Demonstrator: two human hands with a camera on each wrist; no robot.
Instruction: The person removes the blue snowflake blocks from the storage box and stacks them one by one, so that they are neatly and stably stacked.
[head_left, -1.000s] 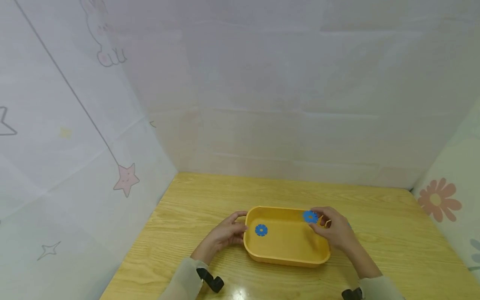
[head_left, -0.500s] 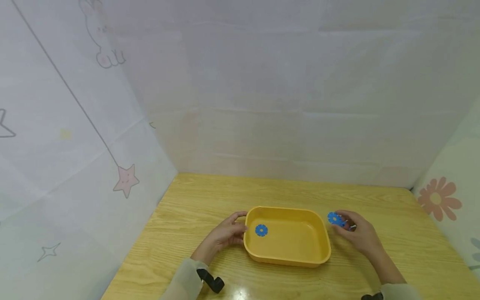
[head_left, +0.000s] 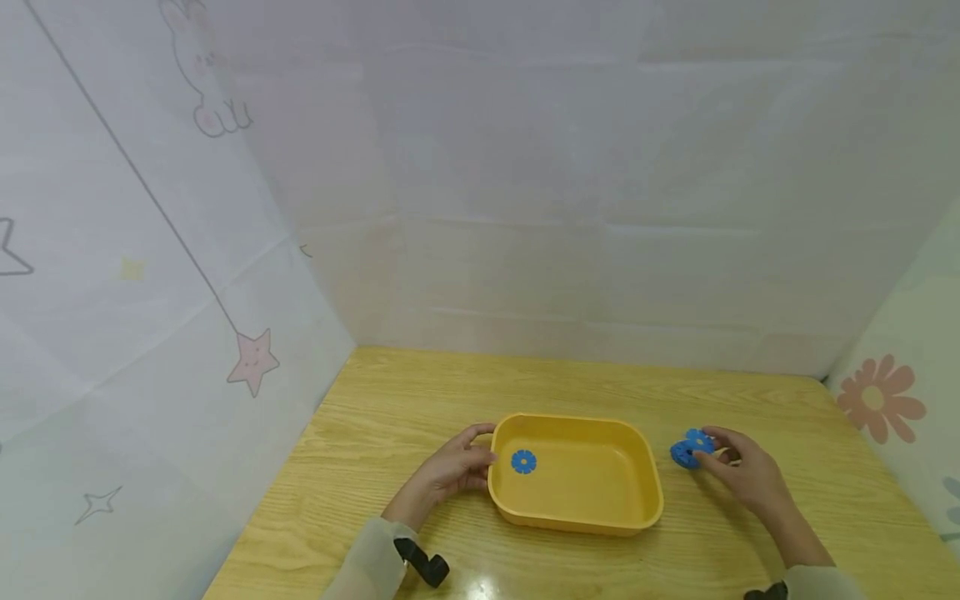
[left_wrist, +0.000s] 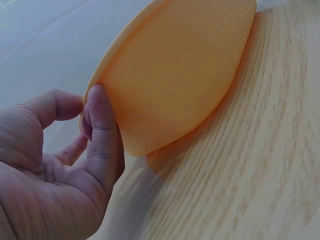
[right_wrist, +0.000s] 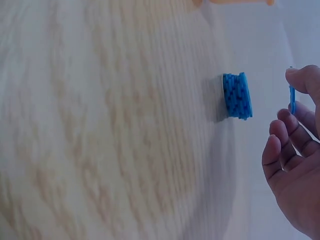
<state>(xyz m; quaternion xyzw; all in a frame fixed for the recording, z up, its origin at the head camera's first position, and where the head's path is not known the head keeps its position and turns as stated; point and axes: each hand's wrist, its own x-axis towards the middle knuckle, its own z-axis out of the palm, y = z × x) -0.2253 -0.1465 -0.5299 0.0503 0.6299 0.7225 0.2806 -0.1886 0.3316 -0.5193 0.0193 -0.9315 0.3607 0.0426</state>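
Note:
My left hand (head_left: 453,467) grips the left rim of a yellow plastic tray (head_left: 573,521), thumb on one side of the wall and fingers on the other, as the left wrist view shows. One blue flower-shaped notched disc (head_left: 523,462) lies flat inside the tray, toward its left end. To the right of the tray, my right hand (head_left: 752,477) pinches another blue notched disc (head_left: 701,441) between thumb and fingertip. In the right wrist view, this disc (right_wrist: 292,97) is edge-on, apart from a stack of blue discs (right_wrist: 237,96) standing on the table.
The wooden table (head_left: 420,392) runs back to a pale cloth backdrop (head_left: 510,283), which also rises at both sides. Black wrist straps (head_left: 422,562) sit over the sleeves. The tray's right end stands a short way left of the disc stack.
My right hand has carried its disc rightward from over the tray's right end to above the stack, which now shows. The left hand and tray have stayed put.

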